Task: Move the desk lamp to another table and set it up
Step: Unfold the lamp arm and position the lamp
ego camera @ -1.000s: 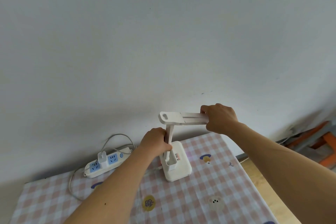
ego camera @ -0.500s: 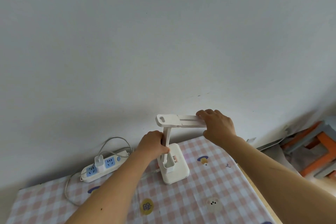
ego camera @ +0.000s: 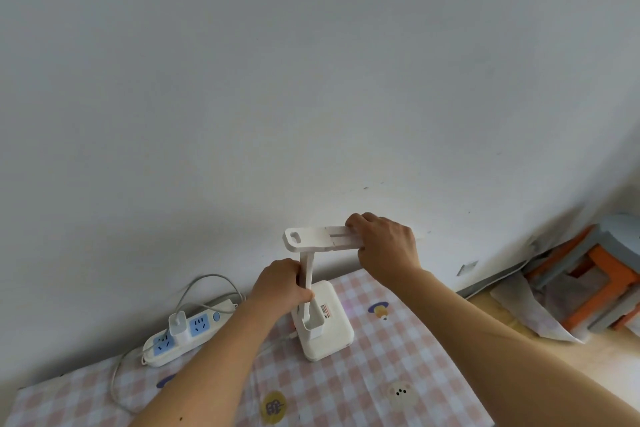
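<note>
A white folding desk lamp (ego camera: 323,329) stands on its square base on the table with the pink checked cloth (ego camera: 381,374), close to the wall. Its upright arm rises from the base and its flat light bar (ego camera: 313,238) juts out level to the right at the top. My left hand (ego camera: 282,286) grips the upright arm at mid height. My right hand (ego camera: 384,246) holds the light bar near its far end, fingers curled over the top. A thin white cable leaves the base to the left.
A white power strip (ego camera: 183,331) with blue sockets and a white plug adapter (ego camera: 178,322) lies left of the lamp by the wall, its grey cable looping behind. Orange-and-grey stools (ego camera: 595,284) and crumpled plastic sit on the floor at the right.
The light bar has tipped slightly, and my right hand has shifted a little along it. My left hand stays on the upright arm. The camera view has drifted slightly.
</note>
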The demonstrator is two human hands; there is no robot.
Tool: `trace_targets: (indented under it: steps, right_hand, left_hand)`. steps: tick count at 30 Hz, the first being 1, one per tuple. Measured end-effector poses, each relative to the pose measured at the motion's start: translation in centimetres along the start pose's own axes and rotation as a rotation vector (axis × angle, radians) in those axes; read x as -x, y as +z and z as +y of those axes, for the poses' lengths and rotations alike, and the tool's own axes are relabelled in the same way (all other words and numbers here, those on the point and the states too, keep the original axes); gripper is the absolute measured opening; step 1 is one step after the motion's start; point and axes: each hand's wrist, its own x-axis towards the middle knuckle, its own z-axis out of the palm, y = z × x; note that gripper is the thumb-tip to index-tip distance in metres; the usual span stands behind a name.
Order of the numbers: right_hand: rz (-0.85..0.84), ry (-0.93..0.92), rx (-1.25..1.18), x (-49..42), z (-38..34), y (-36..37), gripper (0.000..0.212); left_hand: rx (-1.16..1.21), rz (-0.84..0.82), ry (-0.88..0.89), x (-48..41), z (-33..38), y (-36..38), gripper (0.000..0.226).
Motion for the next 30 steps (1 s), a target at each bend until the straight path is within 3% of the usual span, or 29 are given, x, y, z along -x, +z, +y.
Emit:
trace_targets:
  steps: [20,30]
  right_hand:
    - [-0.026,-0.158,0.258,-1.9,-1.5,-4.5,0.041]
    - [-0.051,-0.141,0.298,-1.8,-1.8,-4.9,0.040]
  left_hand:
    - [-0.003,-0.018,-0.030,0.1,0.1,-0.3,0.030]
    - [0.022,-0.013,-0.026,0.2,0.0,-0.2,0.029]
